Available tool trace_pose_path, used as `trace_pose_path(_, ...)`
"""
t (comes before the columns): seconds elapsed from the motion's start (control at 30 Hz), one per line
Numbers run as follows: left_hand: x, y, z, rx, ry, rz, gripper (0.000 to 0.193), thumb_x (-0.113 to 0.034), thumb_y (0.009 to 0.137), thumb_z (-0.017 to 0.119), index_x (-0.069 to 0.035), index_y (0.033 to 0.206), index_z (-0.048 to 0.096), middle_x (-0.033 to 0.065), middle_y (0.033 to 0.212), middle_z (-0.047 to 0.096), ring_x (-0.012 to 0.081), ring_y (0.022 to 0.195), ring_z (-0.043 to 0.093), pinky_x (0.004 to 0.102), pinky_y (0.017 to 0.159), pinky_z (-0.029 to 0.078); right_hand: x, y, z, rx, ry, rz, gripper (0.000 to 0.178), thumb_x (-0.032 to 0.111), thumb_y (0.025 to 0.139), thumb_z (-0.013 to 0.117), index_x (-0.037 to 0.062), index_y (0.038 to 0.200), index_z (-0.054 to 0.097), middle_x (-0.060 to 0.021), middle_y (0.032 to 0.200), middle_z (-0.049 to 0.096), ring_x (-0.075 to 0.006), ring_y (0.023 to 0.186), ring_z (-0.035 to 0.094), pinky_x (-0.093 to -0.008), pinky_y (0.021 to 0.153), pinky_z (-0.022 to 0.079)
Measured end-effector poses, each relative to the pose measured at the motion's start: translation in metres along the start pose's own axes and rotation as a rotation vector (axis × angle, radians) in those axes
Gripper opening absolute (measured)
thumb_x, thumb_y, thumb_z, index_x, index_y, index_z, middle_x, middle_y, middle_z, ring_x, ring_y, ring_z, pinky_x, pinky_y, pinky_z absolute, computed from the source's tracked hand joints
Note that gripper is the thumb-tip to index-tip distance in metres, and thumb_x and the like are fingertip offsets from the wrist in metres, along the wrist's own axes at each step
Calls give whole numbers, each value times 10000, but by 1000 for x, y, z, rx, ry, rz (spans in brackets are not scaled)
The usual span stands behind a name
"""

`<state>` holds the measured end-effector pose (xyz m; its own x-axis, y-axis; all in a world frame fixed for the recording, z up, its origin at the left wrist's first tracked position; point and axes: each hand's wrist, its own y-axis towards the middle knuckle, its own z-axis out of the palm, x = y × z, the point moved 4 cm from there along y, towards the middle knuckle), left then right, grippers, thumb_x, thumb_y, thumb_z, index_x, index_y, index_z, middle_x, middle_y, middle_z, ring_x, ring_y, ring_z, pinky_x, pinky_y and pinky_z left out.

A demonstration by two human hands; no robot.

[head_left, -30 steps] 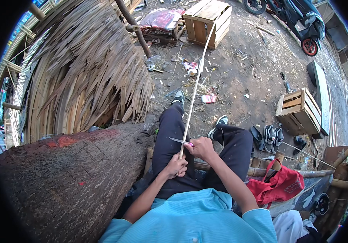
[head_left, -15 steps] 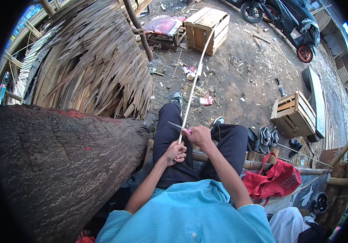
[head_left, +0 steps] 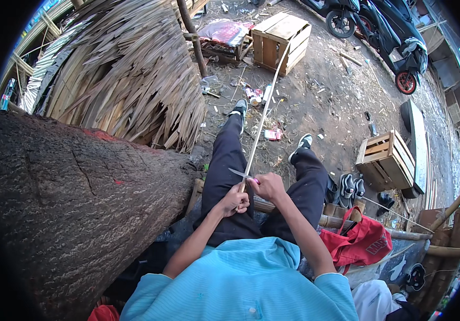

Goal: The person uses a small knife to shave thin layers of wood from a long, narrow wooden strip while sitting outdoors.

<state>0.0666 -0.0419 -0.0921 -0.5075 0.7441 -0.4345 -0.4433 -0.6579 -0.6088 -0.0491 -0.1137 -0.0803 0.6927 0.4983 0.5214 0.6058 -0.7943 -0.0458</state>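
A long, pale strip that looks like split bamboo (head_left: 262,119) runs from my lap out over the ground toward a wooden crate (head_left: 282,40). Its near end is in my left hand (head_left: 235,201), whose fingers are closed round it above my thigh. My right hand (head_left: 269,187) grips a small knife (head_left: 238,173) by its pink handle, mostly hidden in the fist. The blade lies across the strip just beyond my left hand, its tip pointing left. Whether the edge bites into the strip I cannot tell.
A thick tree trunk (head_left: 91,214) fills the left side, below dry thatch (head_left: 133,75). To my right are a red bag (head_left: 358,241), several shoes (head_left: 347,188) and a slatted crate (head_left: 386,160). Motorbikes (head_left: 382,37) stand at the far right. Litter dots the dirt ground.
My right hand and the knife have come closer to my left hand along the strip. Both feet now show farther forward, and the view has shifted slightly.
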Motion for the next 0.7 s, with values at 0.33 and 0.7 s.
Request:
trace_pose_path(0.33, 9, 8, 0, -10, 15, 8, 259, 57, 770, 492, -136, 848, 336, -11, 555, 361, 74, 359, 340, 225, 305, 274, -66, 2, 24, 170, -117, 425, 583, 567, 863, 403, 71, 709, 666, -224, 674, 614, -385, 682, 622, -476, 641, 494)
trace_pose_path(0.7, 5, 11, -1, 54, -99, 20, 141, -204, 889, 484, -104, 818, 415, 31, 542, 434, 139, 389, 424, 286, 376, 378, -83, -30, 26, -382, 509, 507, 431, 375, 928, 416, 13, 700, 475, -188, 559, 449, -342, 510, 459, -413, 515, 363)
